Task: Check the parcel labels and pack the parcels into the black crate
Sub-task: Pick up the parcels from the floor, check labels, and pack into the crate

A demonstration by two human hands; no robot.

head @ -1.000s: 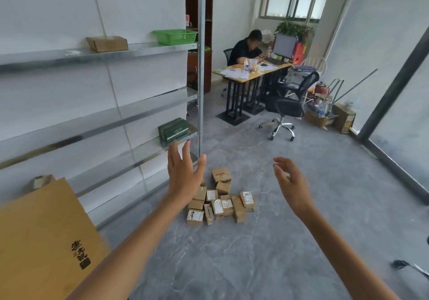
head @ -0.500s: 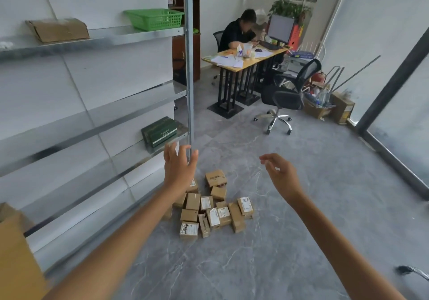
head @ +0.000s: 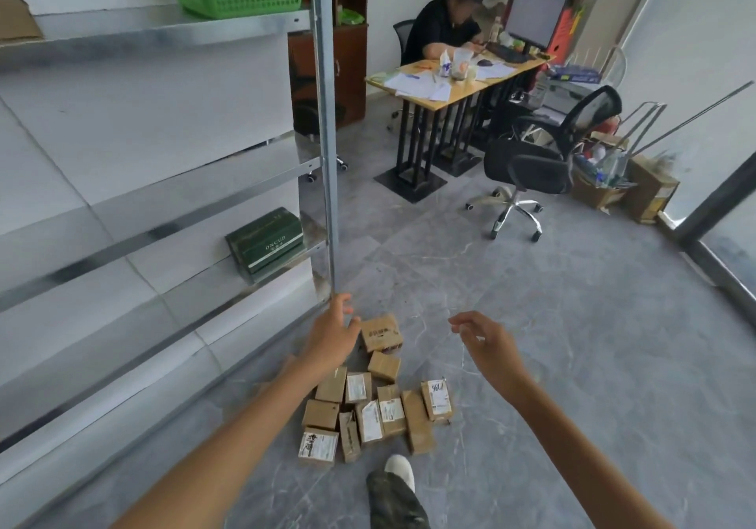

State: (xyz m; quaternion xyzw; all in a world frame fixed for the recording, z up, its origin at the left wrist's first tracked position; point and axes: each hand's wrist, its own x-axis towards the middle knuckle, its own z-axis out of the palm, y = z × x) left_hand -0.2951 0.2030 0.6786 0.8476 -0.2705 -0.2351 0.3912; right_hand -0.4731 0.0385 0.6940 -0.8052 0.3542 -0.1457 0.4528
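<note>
Fingers (head: 343, 306): yours, loosely spread on both hands, holding nothing. Left hand (head: 333, 338) hangs above the far edge of the parcels (head: 376, 410); right hand (head: 489, 342) is out to their right, over bare floor (head: 593, 365).

Parcels: a dozen or so small cardboard boxes, heaped on the floor beside the rack (head: 163, 221), several with white labels up.

Progress: by my reckoning nothing is packed; every label check and every lift remains.

Not in view: the crate (you will have to find it first).

Hard to make out: label print is too small to read; your left wrist hides part of the heap; several boxes show no label from here.
</note>
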